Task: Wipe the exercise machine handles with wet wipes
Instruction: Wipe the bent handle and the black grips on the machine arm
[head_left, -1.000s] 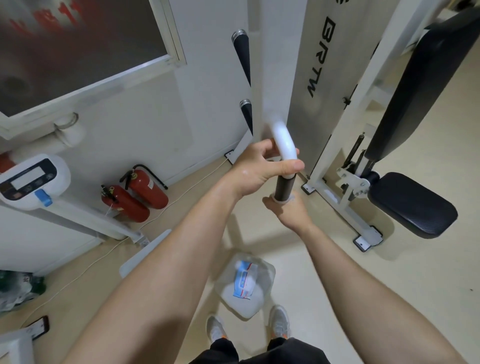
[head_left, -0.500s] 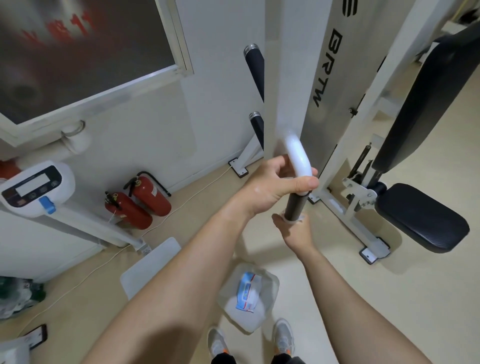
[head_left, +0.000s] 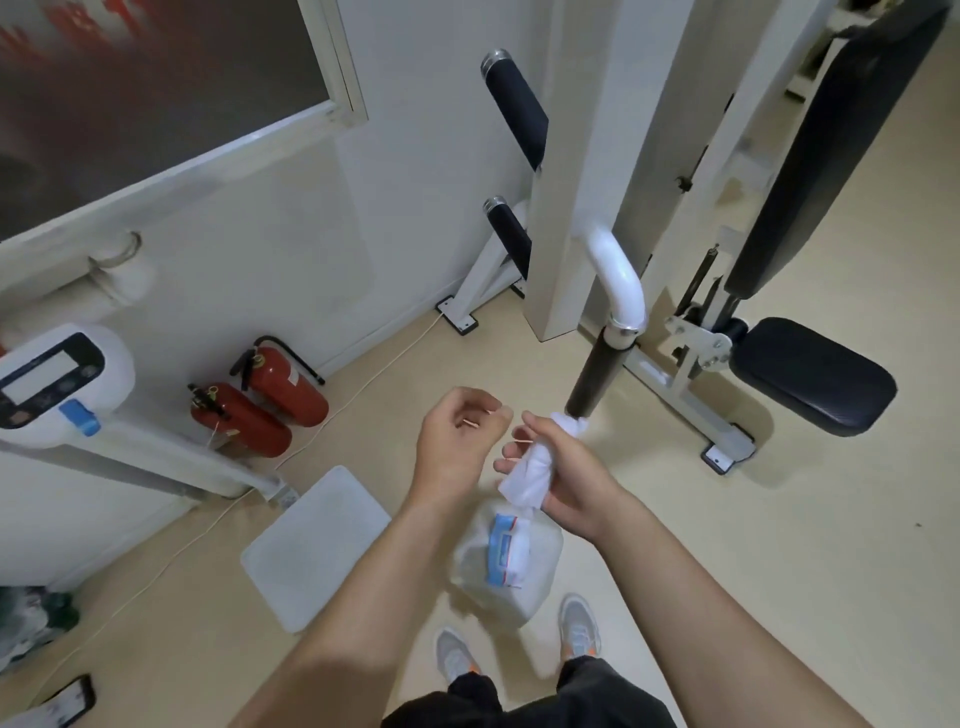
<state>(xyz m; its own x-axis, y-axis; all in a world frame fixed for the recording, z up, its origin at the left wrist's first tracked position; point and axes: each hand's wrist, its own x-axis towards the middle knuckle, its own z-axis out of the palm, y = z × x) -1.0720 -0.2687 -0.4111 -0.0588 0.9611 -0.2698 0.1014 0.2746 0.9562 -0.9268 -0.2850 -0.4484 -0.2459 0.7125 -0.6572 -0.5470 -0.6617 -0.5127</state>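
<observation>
A white curved bar ends in a black handle grip (head_left: 595, 375) that points down toward me. My right hand (head_left: 563, 470) is closed around a bunched white wet wipe (head_left: 530, 470), just below the grip's lower end; the wipe's top touches that end. My left hand (head_left: 457, 441) hovers to the left of the wipe, fingers loosely curled, holding nothing. Two more black handles, an upper handle (head_left: 517, 111) and a lower handle (head_left: 509, 231), stick out from the white machine column. A pack of wet wipes (head_left: 506, 556) lies on the floor in a clear bag by my feet.
Two red fire extinguishers (head_left: 260, 410) lie by the wall at left. A white scale with a display (head_left: 57, 379) and its floor plate (head_left: 311, 543) stand at left. The machine's black seat (head_left: 810, 379) and backrest (head_left: 831, 145) are at right. A thin cord runs along the floor.
My left hand has let go of the white bar and dropped beside the wipe. My right hand has slid the wipe down off the black grip's end.
</observation>
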